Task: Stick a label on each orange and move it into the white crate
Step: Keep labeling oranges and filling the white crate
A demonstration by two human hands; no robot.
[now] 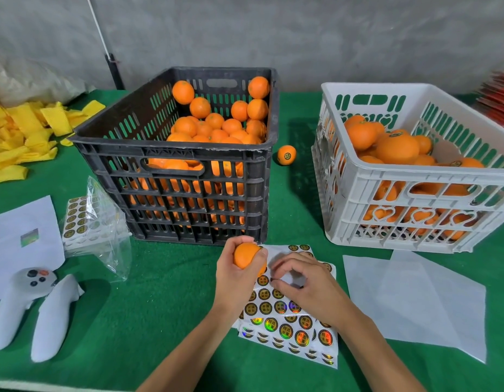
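head view: left hand (239,274) grips an orange (246,255); right hand (300,282) pinches at the label sheet (287,321), best peeling one label cleanly by its edge.

slatted crate (171,176) left of heart-patterned crate (414,193), 1 orange (286,155) between them, label sheets (287,321) in front

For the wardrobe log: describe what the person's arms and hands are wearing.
Nothing is worn on what shows. The left hand and right hand are bare: no gloves, rings, watch or bands visible. Both forearms are bare to the picture's bottom edge, with no sleeve in view.
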